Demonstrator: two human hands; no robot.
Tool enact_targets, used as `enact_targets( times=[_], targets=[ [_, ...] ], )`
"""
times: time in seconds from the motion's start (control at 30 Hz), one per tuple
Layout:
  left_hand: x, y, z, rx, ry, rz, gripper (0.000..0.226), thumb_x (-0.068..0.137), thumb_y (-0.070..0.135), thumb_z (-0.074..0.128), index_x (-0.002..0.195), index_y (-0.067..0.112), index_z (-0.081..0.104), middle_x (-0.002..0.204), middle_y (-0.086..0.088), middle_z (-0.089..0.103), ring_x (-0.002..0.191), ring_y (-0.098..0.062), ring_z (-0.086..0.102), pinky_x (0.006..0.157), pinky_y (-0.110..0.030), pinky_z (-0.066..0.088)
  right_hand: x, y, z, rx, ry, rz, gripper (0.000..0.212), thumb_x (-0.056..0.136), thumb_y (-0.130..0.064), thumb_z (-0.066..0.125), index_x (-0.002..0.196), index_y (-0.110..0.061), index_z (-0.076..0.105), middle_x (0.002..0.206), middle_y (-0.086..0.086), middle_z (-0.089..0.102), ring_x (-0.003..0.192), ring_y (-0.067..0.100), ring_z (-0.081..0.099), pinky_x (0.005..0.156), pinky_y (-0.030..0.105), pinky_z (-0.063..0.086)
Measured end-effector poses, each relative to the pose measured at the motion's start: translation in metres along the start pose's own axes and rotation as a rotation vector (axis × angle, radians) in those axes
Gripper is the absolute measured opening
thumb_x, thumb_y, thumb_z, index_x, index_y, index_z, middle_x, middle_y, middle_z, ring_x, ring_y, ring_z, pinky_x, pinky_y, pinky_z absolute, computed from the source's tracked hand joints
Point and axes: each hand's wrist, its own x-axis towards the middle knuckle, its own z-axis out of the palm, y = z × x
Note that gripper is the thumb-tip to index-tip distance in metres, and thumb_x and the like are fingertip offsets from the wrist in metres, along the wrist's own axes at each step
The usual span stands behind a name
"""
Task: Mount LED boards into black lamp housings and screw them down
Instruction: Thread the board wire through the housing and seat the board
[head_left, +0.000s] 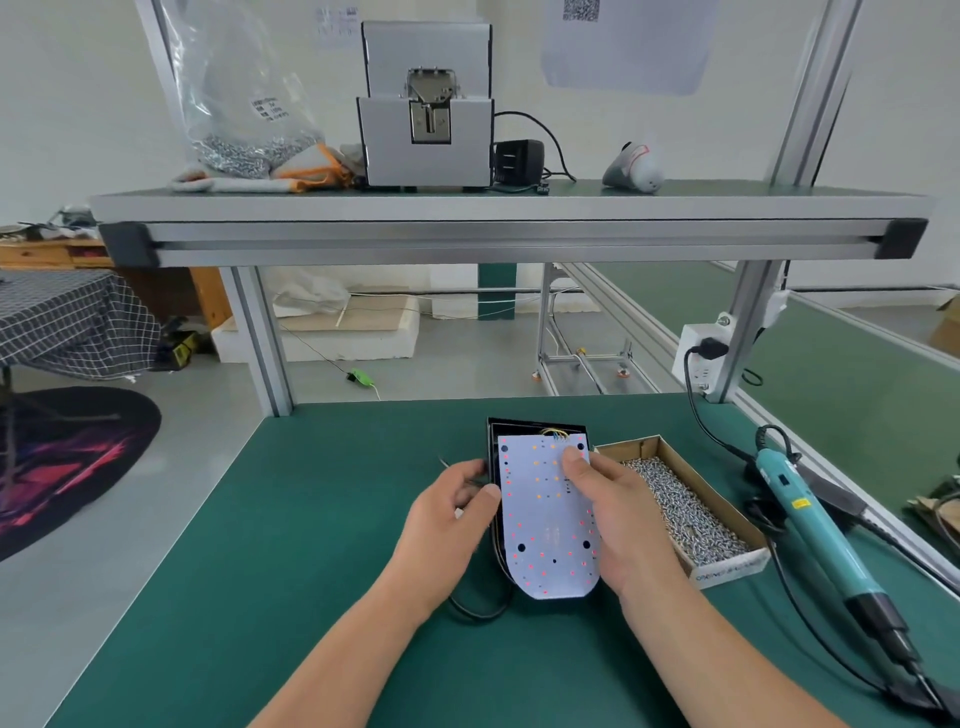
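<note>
LED board (545, 509) lies over the black lamp housing (535, 425) at the middle of the tabletop (311, 519), no screws in yet

Board sits tilted, its rounded near end overhanging the housing; thin yellow wires (553, 432) show at the far end; the left hand (447, 519) curls round the housing's left edge, the right hand (618, 514) grips the board's right edge with fingers over its face; a black cable (478, 610) loops out beside the near end; just to the right stands a cardboard box of screws (727, 569), and beyond it the teal electric screwdriver (815, 525) lies untouched. Risks, as I judge them: pressing the board flat could pinch the wires beneath it; a skewed seating would leave the screw holes off their posts; fingers on the face might stress the LEDs.
</note>
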Motion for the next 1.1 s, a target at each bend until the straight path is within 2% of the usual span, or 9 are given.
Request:
enact_targets(
  times=[0.13, 0.27, 0.4, 0.53, 0.6, 0.73, 0.9, 1.0, 1.1],
  targets=[
    [0.002, -0.006, 0.002, 0.068, -0.03, -0.002, 0.039, 0.093, 0.044, 0.051, 0.13, 0.047, 0.062, 0.104, 0.011, 0.078, 0.101, -0.014, 0.07, 0.097, -0.036, 0.054, 0.003, 0.006, 0.003, -0.225, 0.085, -0.217, 0.033, 0.102, -0.03, 0.069, 0.087, 0.0, 0.065, 0.077, 0.018, 0.053, 0.075, 0.017, 0.046, 0.073, 0.036, 0.036],
    [0.003, -0.006, 0.004, 0.09, -0.024, 0.001, 0.047, 0.083, 0.052, 0.043, 0.127, 0.045, 0.058, 0.079, 0.019, 0.066, 0.071, -0.003, 0.057, 0.073, -0.031, 0.05, 0.001, 0.003, 0.006, -0.255, 0.112, -0.266, 0.026, 0.104, -0.033, 0.066, 0.084, -0.017, 0.072, 0.074, -0.007, 0.058, 0.069, 0.009, 0.047, 0.065, 0.029, 0.039],
    [0.001, -0.008, 0.006, 0.039, -0.023, -0.028, 0.039, 0.086, 0.052, 0.064, 0.122, 0.05, 0.051, 0.1, 0.017, 0.076, 0.09, -0.006, 0.072, 0.081, -0.028, 0.059, -0.002, 0.008, 0.012, -0.204, 0.02, -0.165, 0.039, 0.105, -0.049, 0.059, 0.098, -0.014, 0.074, 0.094, 0.015, 0.072, 0.083, 0.016, 0.062, 0.078, 0.037, 0.05],
    [0.001, -0.006, 0.008, 0.032, 0.022, -0.039, 0.043, 0.094, 0.034, 0.081, 0.117, 0.048, 0.048, 0.099, 0.03, 0.074, 0.086, 0.002, 0.074, 0.067, -0.012, 0.052, 0.003, 0.003, 0.003, -0.462, -0.069, -0.129, 0.042, 0.107, -0.054, 0.052, 0.096, -0.017, 0.07, 0.112, 0.008, 0.066, 0.086, -0.003, 0.062, 0.074, 0.018, 0.047],
    [0.001, -0.006, 0.007, 0.015, 0.028, -0.04, 0.041, 0.096, 0.03, 0.08, 0.118, 0.045, 0.049, 0.098, 0.029, 0.074, 0.086, 0.002, 0.074, 0.066, -0.011, 0.052, 0.007, -0.006, -0.004, -0.538, -0.146, -0.133, 0.039, 0.095, -0.056, 0.061, 0.094, -0.018, 0.07, 0.107, 0.005, 0.064, 0.085, -0.003, 0.06, 0.078, 0.022, 0.043],
    [0.0, -0.002, 0.007, 0.005, 0.029, -0.043, 0.045, 0.095, 0.028, 0.08, 0.127, 0.04, 0.051, 0.096, 0.017, 0.077, 0.084, -0.002, 0.075, 0.064, -0.011, 0.052, 0.014, -0.012, -0.017, -0.433, -0.124, -0.234, 0.023, 0.08, -0.038, 0.079, 0.091, -0.018, 0.079, 0.111, 0.0, 0.072, 0.106, 0.015, 0.068, 0.094, 0.035, 0.051],
    [-0.003, 0.001, 0.008, -0.022, -0.005, -0.028, 0.054, 0.095, 0.029, 0.082, 0.137, 0.034, 0.048, 0.105, 0.019, 0.078, 0.096, -0.002, 0.075, 0.075, -0.014, 0.056, 0.013, 0.007, -0.008, -0.094, -0.044, -0.162, 0.005, 0.092, -0.008, 0.076, 0.091, -0.004, 0.078, 0.096, 0.012, 0.077, 0.084, 0.019, 0.068, 0.081, 0.034, 0.053],
    [-0.003, 0.0, 0.007, -0.025, 0.01, -0.033, 0.048, 0.097, 0.025, 0.079, 0.135, 0.033, 0.05, 0.107, 0.013, 0.079, 0.097, -0.006, 0.076, 0.079, -0.021, 0.058, 0.011, 0.004, -0.007, -0.215, -0.037, -0.22, 0.004, 0.091, -0.007, 0.078, 0.092, -0.011, 0.079, 0.107, 0.011, 0.077, 0.094, 0.017, 0.069, 0.087, 0.034, 0.052],
    [-0.003, -0.002, 0.007, -0.047, 0.008, -0.017, 0.042, 0.099, 0.02, 0.076, 0.13, 0.034, 0.052, 0.109, 0.02, 0.078, 0.1, -0.004, 0.075, 0.078, -0.017, 0.057, 0.009, 0.0, -0.007, -0.555, 0.014, -0.362, 0.019, 0.087, -0.013, 0.083, 0.098, -0.027, 0.076, 0.129, -0.009, 0.063, 0.117, -0.001, 0.059, 0.097, 0.029, 0.047]
  ],
)
